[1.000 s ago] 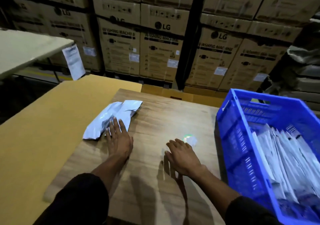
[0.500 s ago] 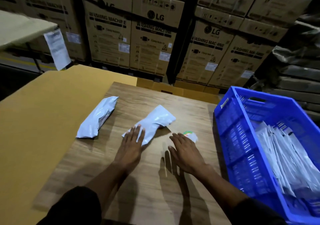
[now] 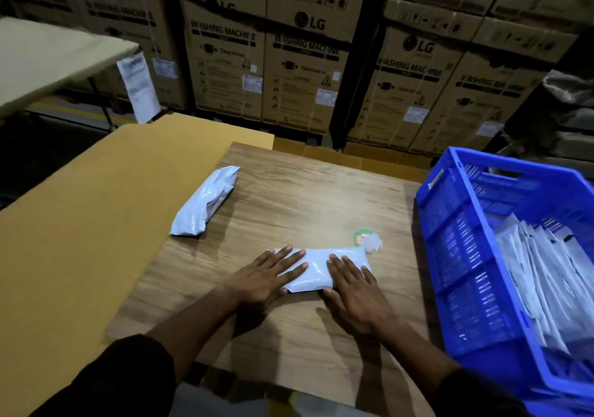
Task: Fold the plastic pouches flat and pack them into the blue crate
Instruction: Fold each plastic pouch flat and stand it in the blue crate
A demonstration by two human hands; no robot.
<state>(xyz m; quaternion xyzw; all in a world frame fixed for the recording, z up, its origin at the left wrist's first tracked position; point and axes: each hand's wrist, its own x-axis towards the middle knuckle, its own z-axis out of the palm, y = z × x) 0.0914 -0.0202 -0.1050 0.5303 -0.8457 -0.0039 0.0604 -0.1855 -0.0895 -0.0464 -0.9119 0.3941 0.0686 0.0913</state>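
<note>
A white plastic pouch (image 3: 316, 270) lies crosswise on the wooden board (image 3: 305, 198) in front of me. My left hand (image 3: 266, 280) presses its left end with straight fingers. My right hand (image 3: 356, 289) lies flat on its right end. A second white pouch (image 3: 205, 199), puffy and crumpled, rests at the board's left edge, apart from both hands. The blue crate (image 3: 466, 246) stands to the right and holds several flat white pouches (image 3: 546, 275) stacked on edge.
A small green and red sticker with a scrap of clear plastic (image 3: 368, 240) lies just beyond the right end of the pouch. A tan cardboard sheet (image 3: 80, 223) spreads to the left. Stacked washing machine cartons (image 3: 305, 63) wall off the back.
My left hand slid one pouch away from the other and toward me. It now lies crosswise, and my right hand has come onto it. The second pouch stayed at the left.
</note>
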